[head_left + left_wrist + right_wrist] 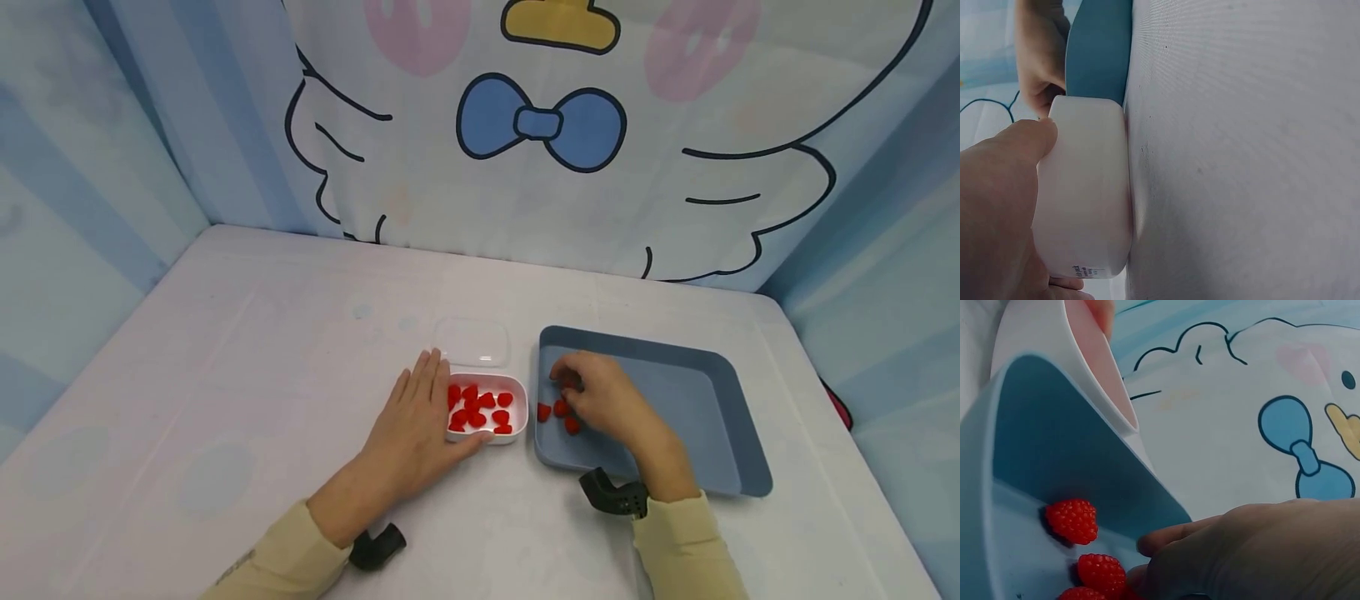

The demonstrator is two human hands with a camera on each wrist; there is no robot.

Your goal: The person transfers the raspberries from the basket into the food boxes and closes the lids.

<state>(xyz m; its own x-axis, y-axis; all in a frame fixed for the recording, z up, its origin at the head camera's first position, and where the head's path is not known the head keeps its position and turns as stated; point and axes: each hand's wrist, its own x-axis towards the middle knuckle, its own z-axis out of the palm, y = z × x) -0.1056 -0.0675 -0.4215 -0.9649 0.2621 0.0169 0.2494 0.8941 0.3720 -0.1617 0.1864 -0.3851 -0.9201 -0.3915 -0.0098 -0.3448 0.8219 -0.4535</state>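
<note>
A small white box (517, 433) holding several red raspberries (477, 419) stands on the table. My left hand (412, 429) lies along its left side with straight fingers, the thumb at its near rim; the left wrist view shows the thumb touching the rim. Over the left part of the blue-grey tray (675, 400), my right hand (603, 396) points down with bent fingers. A raspberry (572, 387) shows below, between the fingers and thumb, whose tips are apart. Beside it in the tray lie several more, including a raspberry (1072, 522) near the tray wall.
A clear plastic lid (472, 342) lies just behind the white box. The tray's left wall stands close to the box's right side. A cartoon-printed curtain (540, 200) hangs behind the table (225, 350), with blue curtains at both sides.
</note>
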